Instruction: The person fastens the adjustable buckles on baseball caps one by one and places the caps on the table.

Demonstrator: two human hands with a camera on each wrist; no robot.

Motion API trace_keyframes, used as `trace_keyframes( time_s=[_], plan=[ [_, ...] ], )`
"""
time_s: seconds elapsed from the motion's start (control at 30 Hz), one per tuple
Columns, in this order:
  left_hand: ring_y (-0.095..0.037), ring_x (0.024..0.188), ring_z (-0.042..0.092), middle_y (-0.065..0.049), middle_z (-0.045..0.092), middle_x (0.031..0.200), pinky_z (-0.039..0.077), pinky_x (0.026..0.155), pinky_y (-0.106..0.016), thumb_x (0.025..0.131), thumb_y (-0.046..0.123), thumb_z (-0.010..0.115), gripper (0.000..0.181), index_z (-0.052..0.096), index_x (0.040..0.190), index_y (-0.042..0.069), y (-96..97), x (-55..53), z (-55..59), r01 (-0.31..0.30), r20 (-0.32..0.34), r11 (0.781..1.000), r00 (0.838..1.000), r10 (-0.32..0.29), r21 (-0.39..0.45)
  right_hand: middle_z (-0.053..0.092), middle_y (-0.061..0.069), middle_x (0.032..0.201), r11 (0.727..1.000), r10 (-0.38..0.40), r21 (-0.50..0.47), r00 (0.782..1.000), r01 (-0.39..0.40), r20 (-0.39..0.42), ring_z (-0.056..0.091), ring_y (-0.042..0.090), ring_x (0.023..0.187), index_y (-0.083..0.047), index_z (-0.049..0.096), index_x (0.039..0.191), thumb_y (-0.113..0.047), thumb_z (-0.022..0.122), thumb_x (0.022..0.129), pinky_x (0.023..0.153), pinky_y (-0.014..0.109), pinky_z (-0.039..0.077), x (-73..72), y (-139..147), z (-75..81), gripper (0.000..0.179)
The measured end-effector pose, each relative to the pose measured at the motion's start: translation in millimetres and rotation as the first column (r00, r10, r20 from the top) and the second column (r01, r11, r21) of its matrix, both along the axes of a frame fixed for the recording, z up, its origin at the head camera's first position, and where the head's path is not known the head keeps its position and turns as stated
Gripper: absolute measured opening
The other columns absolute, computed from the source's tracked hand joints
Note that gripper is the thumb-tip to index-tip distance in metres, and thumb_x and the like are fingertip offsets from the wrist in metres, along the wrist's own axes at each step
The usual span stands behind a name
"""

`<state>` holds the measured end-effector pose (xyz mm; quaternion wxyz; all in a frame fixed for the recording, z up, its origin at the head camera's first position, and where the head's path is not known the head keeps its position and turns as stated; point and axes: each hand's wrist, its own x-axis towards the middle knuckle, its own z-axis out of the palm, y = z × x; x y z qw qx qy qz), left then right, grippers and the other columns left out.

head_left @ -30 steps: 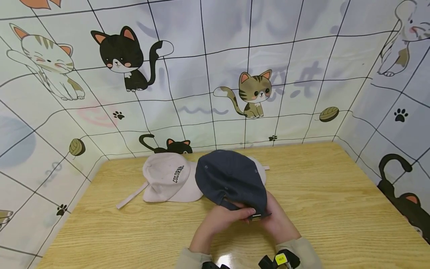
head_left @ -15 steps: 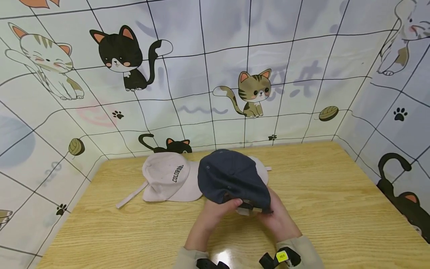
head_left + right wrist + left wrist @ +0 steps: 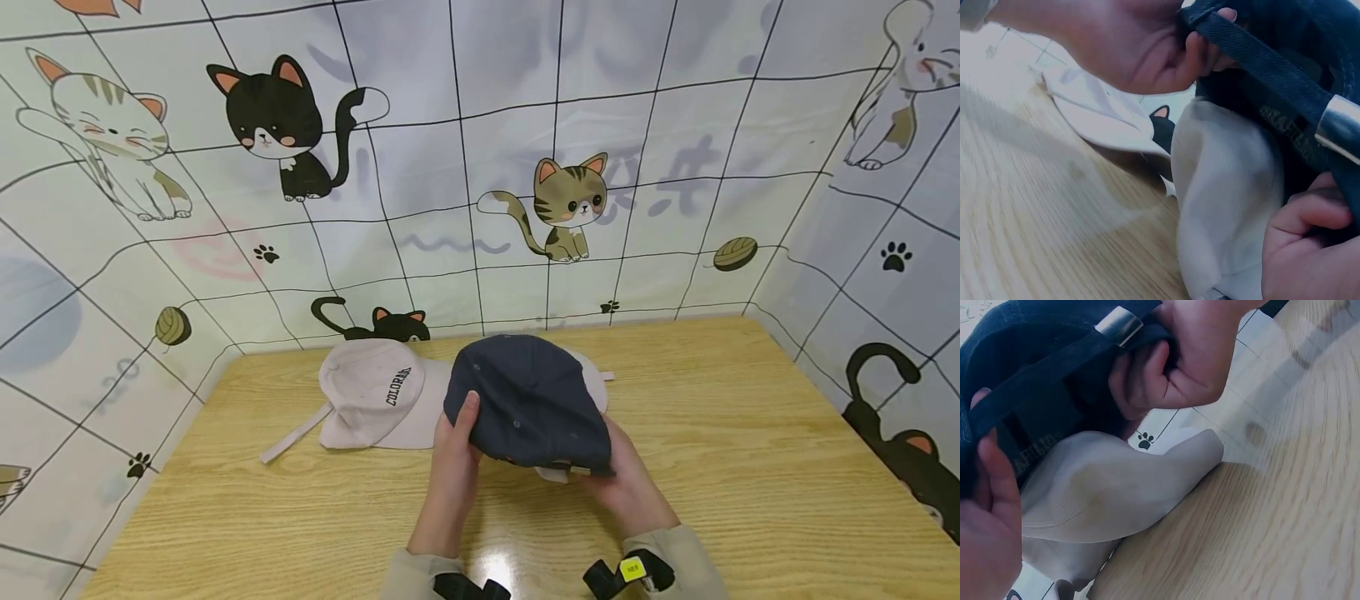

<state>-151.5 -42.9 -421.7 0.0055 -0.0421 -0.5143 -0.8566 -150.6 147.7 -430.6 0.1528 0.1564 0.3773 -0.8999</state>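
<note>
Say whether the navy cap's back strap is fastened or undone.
Fastened, it appears: the strap runs unbroken across the back of the navy cap and into the metal buckle in both wrist views.

Below, a pale-yellow, wood-grained tabletop; behind — a white, black-gridded backdrop, printed with a seated black-and-white cat at upper left, a brown striped cat, and — at right — an oval olive yarn ball.
</note>
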Motion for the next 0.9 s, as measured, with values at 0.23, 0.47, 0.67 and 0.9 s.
trace_keyframes(
  time_s=[0.23,0.47,0.67,0.9],
  plan=[
    [-0.017,0.114,0.046,-0.004,0.049,0.124,0.035,0.096,-0.031,0.087,0.034,0.056,0.048,0.043,0.128,0.013,4.2,-2.5,-2.2,-0.125,-0.004,0.989,0.992,0.125,-0.083,0.052,-0.009,0.119,0.979,0.086,0.195,0.984,-0.055,-0.156,0.054,0.004,0.097,-0.015,0.031,0.137,-0.021,0.050,0.092,0.085,0.022,0.042,-4.8,4,6.9,0.050],
    [-0.017,0.111,0.046,-0.005,0.048,0.124,0.035,0.095,-0.030,0.088,0.029,0.057,0.048,0.041,0.130,0.011,12.9,-0.1,-5.0,-0.144,-0.056,0.972,0.989,0.136,-0.185,0.039,-0.005,0.135,0.957,0.144,0.280,0.959,-0.073,-0.243,0.052,0.005,0.104,-0.021,0.030,0.139,-0.024,0.050,0.092,0.084,0.024,0.043,-7.4,17,16.6,0.052],
    [-0.015,0.113,0.044,0.001,0.046,0.128,0.033,0.097,-0.033,0.082,0.029,0.064,0.055,0.040,0.131,0.021,15.7,0.3,-5.2,-0.148,-0.063,0.942,0.989,0.135,-0.301,0.028,0.001,0.142,0.973,0.096,0.230,0.928,-0.011,-0.361,0.046,0.003,0.110,-0.015,0.024,0.141,-0.020,0.045,0.095,0.086,0.019,0.041,-7.1,31,26.7,0.051],
    [-0.014,0.111,0.046,0.002,0.046,0.128,0.034,0.094,-0.034,0.081,0.031,0.064,0.057,0.039,0.132,0.027,23.3,5.8,-3.6,-0.113,-0.077,0.873,0.993,0.086,-0.474,0.019,-0.003,0.145,0.954,0.037,0.292,0.942,0.066,-0.335,0.031,0.001,0.123,-0.011,0.018,0.142,-0.036,0.045,0.093,0.090,0.016,0.036,-1.8,37,41.7,0.061]
  ],
)
